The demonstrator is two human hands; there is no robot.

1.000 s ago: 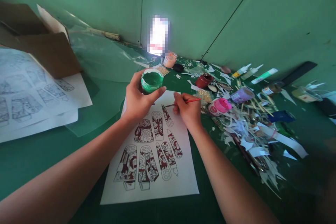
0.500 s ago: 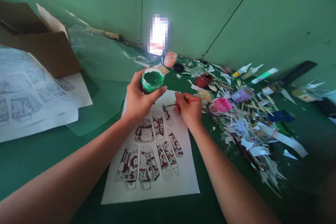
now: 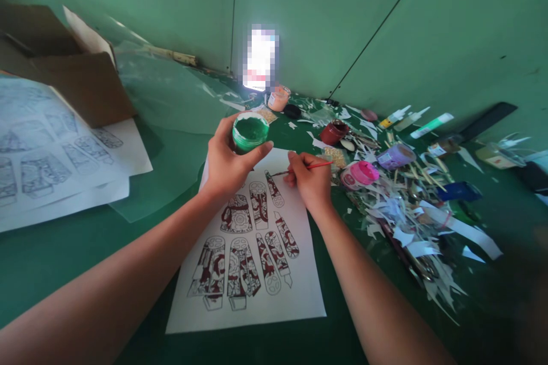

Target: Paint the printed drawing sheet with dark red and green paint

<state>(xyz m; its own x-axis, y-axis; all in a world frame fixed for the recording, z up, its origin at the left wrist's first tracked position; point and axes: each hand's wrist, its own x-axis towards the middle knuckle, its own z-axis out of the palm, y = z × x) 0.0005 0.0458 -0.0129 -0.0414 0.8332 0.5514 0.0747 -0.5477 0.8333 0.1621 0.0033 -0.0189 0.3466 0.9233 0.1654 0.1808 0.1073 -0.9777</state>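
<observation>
Left hand (image 3: 229, 157): fingers clamped around green paint jar (image 3: 250, 132), above the patterned sheet's (image 3: 295, 296) far edge. Right hand (image 3: 311, 179): fingers pinched on red brush (image 3: 310, 166), tip at the sheet's upper right motif.

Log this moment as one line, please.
left hand: holds green paint jar | right hand: holds red brush, tip at patterned sheet | pink jar: right side
</observation>
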